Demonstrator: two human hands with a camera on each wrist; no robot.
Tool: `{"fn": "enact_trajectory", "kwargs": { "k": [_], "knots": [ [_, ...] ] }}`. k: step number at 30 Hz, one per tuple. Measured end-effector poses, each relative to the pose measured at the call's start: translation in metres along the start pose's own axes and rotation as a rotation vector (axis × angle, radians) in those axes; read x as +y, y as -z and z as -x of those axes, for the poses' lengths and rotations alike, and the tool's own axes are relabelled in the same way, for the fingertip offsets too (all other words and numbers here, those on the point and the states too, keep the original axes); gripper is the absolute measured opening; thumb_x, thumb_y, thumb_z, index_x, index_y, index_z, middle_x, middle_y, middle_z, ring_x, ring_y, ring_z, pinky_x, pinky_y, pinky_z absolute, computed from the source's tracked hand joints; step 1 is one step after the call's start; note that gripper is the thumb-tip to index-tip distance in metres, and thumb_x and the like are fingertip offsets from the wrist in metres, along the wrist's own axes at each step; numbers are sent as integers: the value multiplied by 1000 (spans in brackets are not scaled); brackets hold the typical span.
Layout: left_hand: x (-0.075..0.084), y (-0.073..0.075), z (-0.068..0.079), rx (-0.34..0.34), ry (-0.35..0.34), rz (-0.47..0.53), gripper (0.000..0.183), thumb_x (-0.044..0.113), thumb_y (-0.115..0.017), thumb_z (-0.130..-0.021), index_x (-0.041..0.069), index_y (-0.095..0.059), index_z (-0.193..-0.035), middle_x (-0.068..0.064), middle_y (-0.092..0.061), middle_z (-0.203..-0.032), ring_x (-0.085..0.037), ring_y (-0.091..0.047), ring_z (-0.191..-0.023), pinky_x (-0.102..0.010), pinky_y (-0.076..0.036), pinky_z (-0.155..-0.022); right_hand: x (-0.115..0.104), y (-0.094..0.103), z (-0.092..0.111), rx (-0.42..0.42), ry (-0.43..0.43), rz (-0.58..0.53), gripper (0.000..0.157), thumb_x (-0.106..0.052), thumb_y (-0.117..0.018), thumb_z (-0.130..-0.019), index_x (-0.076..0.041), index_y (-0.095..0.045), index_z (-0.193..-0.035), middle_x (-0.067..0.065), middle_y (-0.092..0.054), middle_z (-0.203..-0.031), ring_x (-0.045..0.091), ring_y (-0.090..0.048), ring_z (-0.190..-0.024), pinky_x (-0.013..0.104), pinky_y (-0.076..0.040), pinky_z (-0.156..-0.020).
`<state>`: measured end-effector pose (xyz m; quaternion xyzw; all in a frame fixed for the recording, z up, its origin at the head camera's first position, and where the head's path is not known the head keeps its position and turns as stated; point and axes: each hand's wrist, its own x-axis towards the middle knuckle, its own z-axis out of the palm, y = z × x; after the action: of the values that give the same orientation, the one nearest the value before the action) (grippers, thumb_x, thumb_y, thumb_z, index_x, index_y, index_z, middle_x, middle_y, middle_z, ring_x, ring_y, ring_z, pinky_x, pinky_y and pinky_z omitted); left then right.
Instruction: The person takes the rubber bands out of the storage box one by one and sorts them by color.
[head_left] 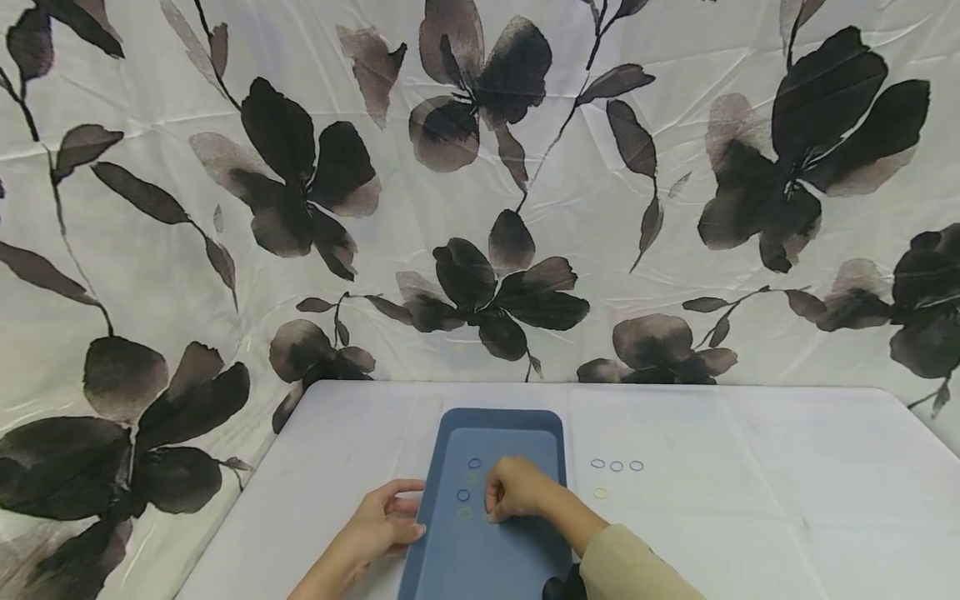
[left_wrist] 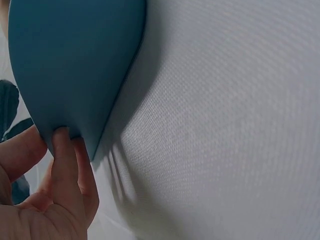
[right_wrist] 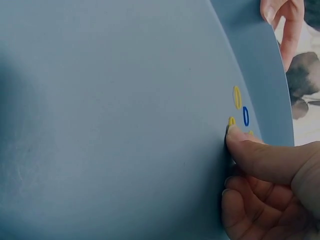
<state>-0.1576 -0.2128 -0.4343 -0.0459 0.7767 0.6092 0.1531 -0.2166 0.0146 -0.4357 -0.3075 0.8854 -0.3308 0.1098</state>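
Note:
A blue-grey rectangular tray (head_left: 495, 567) lies on the table. My left hand (head_left: 380, 525) grips its left rim, with fingertips against the outer wall in the left wrist view. Over the tray, my right hand (head_left: 517, 490) pinches a small yellow ring (right_wrist: 231, 121) between thumb and fingers, close to the tray floor; the fingers hide part of it. Left of that hand, blue rings (head_left: 462, 495) and yellow rings (head_left: 464, 513) alternate in a column on the tray. In the right wrist view, a yellow ring (right_wrist: 237, 97) and a blue ring (right_wrist: 246, 116) lie near the wall.
Right of the tray, three blue rings (head_left: 617, 467) lie in a row on the white tablecloth (head_left: 720, 542), with one yellow ring (head_left: 600, 493) below them. A flower-patterned cloth (head_left: 480, 192) hangs behind the table. A dark object (head_left: 562, 586) shows under the right sleeve.

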Motion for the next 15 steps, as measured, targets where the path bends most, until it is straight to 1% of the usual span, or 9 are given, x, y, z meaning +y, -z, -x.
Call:
{"fn": "enact_trajectory", "kwargs": {
  "k": [4,6,12,15],
  "knots": [
    [-1,0,-1,5,-1,5,64,-11,-66,-74,-8,-39,-132,-17,-56,-104,-22,-64,-84,-36,-54,-65,0,0,0,-8,26,30,21,-2,-78,-68,-8,-62,-57,-10,-49,-50,1,-40,-47,16,-35,-45],
    [-2,1,-2,1,0,13,65,-11,-66,-74,-8,-38,-132,-17,-56,-104,-22,-64,-84,-37,-55,-66,0,0,1,-15,39,22,22,-1,-76,-69,-8,-61,-56,-10,-48,-50,1,-39,-46,15,-33,-44],
    [-3,2,-2,-11,-6,28,65,-11,-65,-74,-9,-38,-132,-19,-54,-106,-21,-64,-84,-37,-55,-66,5,5,4,-41,58,-118,21,5,-70,-74,-4,-58,-58,-7,-46,-53,3,-38,-48,16,-31,-44],
    [-3,2,-2,-15,-5,34,65,-11,-66,-74,-9,-38,-132,-18,-55,-105,-21,-64,-83,-37,-54,-66,7,7,5,-60,46,-193,20,6,-68,-76,-3,-57,-61,-5,-47,-54,4,-41,-49,17,-33,-44]
  ]
}}
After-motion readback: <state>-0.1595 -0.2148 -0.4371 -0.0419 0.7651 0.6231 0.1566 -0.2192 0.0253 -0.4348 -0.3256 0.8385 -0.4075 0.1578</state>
